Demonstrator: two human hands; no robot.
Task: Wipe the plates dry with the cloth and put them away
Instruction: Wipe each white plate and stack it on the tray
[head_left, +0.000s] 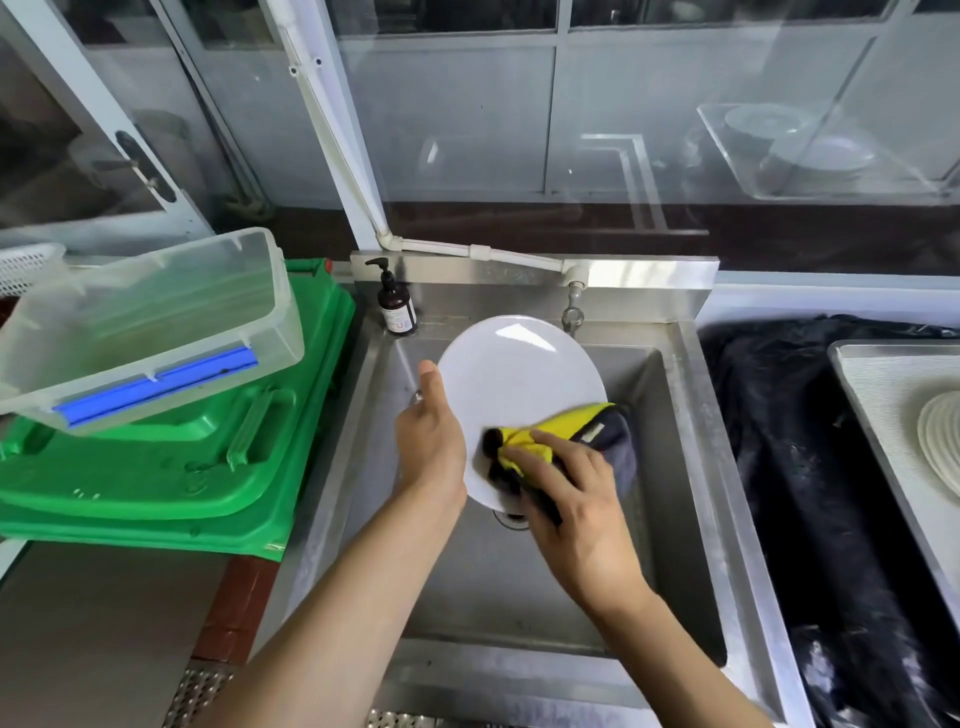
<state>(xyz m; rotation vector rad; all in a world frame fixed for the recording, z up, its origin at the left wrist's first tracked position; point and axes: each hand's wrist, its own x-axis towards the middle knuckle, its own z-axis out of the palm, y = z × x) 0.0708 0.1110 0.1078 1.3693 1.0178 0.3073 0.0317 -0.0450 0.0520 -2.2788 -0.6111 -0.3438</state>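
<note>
Shining white and round, the plate (519, 384) is tilted up over the steel sink (691, 415), in front of the tap (573, 314). The left hand (431, 441) is curled around the plate's left edge and holds it tight, thumb pointing up. The right hand (576, 499) is closed on a yellow and dark cloth (566, 441) and presses it flat on the lower part of the plate, fingers spread over the cloth.

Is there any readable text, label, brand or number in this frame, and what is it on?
None is legible.
Pump bottle: white label with a small reddish mark, print too blurred to read.
Cloth: small pale tag, too small to read.
Plate: no markings.
</note>
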